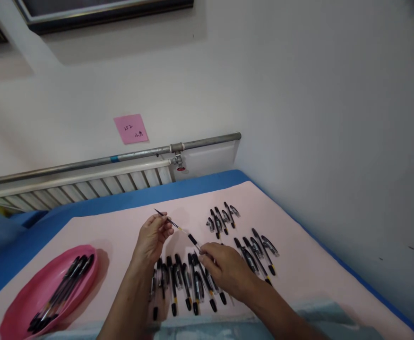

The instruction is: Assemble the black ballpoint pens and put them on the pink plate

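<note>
My left hand (154, 237) pinches a thin dark pen refill (172, 222), its tip pointing up and to the left. Lower right, my right hand (224, 265) grips a clear pen barrel (193, 240) with a black grip section. Refill and barrel lie in one slanting line, the refill's yellowish end at the barrel's mouth; how far it sits inside I cannot tell. Below my hands lie several pen barrels, refills and black caps (199, 286) in a row. More pen parts (258, 252) lie right of my right hand, and another group (223, 219) lies farther back.
A pink oval basin (13, 309) at the left holds several pens (65, 288). Pale pink paper (122, 231) covers the blue table (200, 182). A wall stands close on the right; a radiator (82, 189) and pipe (136, 155) run behind. A pink note (131, 128) is on the wall.
</note>
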Motion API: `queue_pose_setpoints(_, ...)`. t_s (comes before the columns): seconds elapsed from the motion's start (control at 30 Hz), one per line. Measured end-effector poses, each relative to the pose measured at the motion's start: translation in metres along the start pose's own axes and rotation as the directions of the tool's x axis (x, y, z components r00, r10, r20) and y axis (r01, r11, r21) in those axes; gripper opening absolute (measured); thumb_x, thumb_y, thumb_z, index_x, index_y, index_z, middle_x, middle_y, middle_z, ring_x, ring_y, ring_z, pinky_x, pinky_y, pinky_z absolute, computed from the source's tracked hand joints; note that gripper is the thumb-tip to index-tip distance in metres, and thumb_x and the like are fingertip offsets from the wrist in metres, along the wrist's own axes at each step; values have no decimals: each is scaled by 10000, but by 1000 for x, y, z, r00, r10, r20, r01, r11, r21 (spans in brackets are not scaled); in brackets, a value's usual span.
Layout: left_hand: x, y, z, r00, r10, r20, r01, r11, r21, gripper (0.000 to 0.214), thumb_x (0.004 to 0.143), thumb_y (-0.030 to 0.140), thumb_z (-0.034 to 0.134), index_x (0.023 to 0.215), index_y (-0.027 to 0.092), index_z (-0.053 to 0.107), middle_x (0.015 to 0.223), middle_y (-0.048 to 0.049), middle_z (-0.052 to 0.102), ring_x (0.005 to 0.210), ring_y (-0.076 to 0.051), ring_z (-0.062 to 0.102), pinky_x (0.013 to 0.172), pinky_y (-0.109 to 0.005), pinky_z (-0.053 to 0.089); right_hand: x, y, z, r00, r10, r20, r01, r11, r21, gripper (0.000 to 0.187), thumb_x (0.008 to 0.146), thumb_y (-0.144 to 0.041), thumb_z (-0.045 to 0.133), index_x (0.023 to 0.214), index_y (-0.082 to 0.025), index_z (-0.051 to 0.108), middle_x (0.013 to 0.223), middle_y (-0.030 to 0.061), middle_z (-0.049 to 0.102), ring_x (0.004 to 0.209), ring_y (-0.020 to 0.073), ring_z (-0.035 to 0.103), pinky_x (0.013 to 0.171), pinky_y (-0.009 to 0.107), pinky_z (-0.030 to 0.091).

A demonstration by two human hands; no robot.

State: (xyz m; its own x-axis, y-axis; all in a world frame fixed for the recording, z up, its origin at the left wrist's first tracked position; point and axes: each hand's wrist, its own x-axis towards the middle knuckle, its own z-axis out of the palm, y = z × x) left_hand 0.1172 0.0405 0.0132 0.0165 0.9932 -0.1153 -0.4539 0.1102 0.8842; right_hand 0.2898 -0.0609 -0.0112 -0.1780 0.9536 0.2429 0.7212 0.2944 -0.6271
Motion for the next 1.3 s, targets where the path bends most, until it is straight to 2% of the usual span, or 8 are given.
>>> queue_pose_setpoints(0.47, -3, -1, 3, 999, 35, 19, -37, 997, 71, 205, 580, 170, 659, 760, 123, 572, 605, 9, 601, 461, -66, 537, 451, -190, 474, -1, 1, 1, 999, -34, -8, 33, 999, -13, 157, 846, -219, 402, 786, -191, 544, 728, 11, 569, 673, 128, 510, 582, 221, 310)
queue_pose_setpoints(0.7, -5, -2, 4, 996, 71, 46, -77, 987, 141, 261, 551, 207, 692, 770, 133, 570, 621, 20, 590, 486, -67, 531, 471, -198, 463, -2, 1, 1, 1000, 0, 13, 1, 997, -74, 168, 848, -239, 404, 768, -188, 543, 714, 13, 569, 640, 128, 504, 552, 224, 285)
queue_pose_setpoints(0.83, -10, -6, 8, 995, 46, 88, -63, 978, 198, 259, 559, 234, 688, 773, 139, 579, 613, 28, 576, 501, -73, 529, 487, -209, 465, -3, 0, 1, 1000, 2, 6, -2, 998, -62, 165, 847, -236, 406, 769, -189, 544, 716, 13, 573, 659, 132, 512, 564, 222, 292)
queue_pose_setpoints(0.93, -16, -8, 13, 989, -18, 144, -21, 964, 266, 224, 563, 233, 694, 739, 134, 597, 613, 16, 573, 530, -90, 536, 485, -211, 460, -2, -1, 1, 1000, 16, -8, -17, 999, -30, 149, 833, -221, 421, 749, -186, 538, 710, 10, 572, 652, 127, 509, 562, 217, 293)
queue_pose_setpoints(1.07, -21, -3, 15, 969, -113, 221, 29, 936, 351, 269, 564, 262, 717, 770, 112, 632, 759, -51, 609, 624, -128, 559, 511, -237, 475, 0, -2, 2, 998, 14, -61, -14, 1000, 5, 154, 831, -225, 425, 725, -187, 531, 691, 0, 560, 630, 118, 494, 557, 212, 291)
queue_pose_setpoints(1.17, -18, 1, 12, 976, -38, 212, -50, 918, 394, 327, 666, 375, 621, 880, 128, 604, 844, -70, 608, 694, -139, 576, 577, -254, 487, 2, 0, 0, 989, 21, -147, -12, 998, 58, 167, 831, -239, 425, 711, -186, 527, 664, -9, 541, 610, 115, 481, 559, 210, 301)
queue_pose_setpoints(1.23, -12, -1, 13, 981, 27, 192, -118, 868, 482, 349, 720, 410, 533, 926, 131, 574, 866, -82, 608, 723, -149, 587, 611, -276, 491, 3, 2, -5, 972, 54, -228, -29, 993, 113, 184, 830, -259, 427, 689, -185, 518, 642, -12, 527, 597, 116, 473, 554, 209, 311)
queue_pose_setpoints(1.3, -3, -8, 20, 982, 38, 187, -144, 793, 593, 304, 719, 374, 526, 896, 132, 575, 833, -77, 614, 713, -154, 592, 614, -282, 488, 4, 5, -13, 945, 98, -312, -45, 984, 174, 199, 835, -287, 426, 690, -186, 516, 637, -13, 522, 596, 119, 473, 554, 209, 323)
